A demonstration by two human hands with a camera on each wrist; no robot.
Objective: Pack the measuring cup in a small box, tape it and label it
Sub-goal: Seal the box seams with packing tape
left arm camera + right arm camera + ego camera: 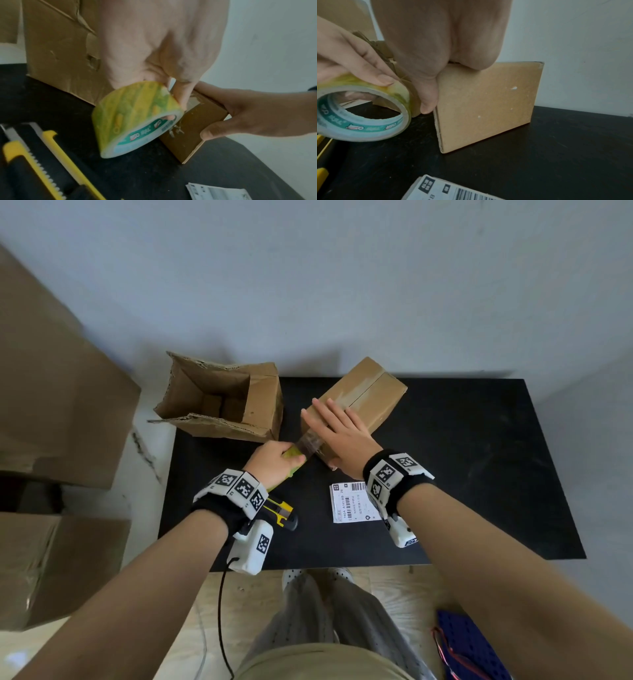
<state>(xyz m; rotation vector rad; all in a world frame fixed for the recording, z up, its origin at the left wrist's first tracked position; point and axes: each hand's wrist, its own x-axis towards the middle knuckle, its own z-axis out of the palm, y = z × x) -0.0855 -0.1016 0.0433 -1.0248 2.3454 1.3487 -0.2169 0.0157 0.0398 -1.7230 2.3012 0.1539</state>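
The black table (479, 474) carries everything, and the biggest thing on it is the open carton (226, 402) at the far left corner, with torn flaps. It looks stiff but worn

Next to it, near the middle of the far edge, stands the small box (366, 395), closed, with clear tape along its top seam. The measuring cup is not visible (I judge it is inside). The box seems light and rigid, its walls are corrugated card, so it should be held by flat pressure on top or by two opposite faces, not by the thin edges. The right hand (337, 433) lies on it with straight fingers pressing the top, and the thumb goes down the near end face

The tape roll (135, 119) is just beside that end face, with a strip stretched from it to the box. The left hand (274, 460) grasps it, fingers curled over the rim. The roll is firm, but the film is sticky and thin and may wrinkle if it goes slack

The label (352, 503) lies flat toward the near edge, light paper, not yet applied. The yellow utility knife (282, 513) lies toward the near left, under the left wrist
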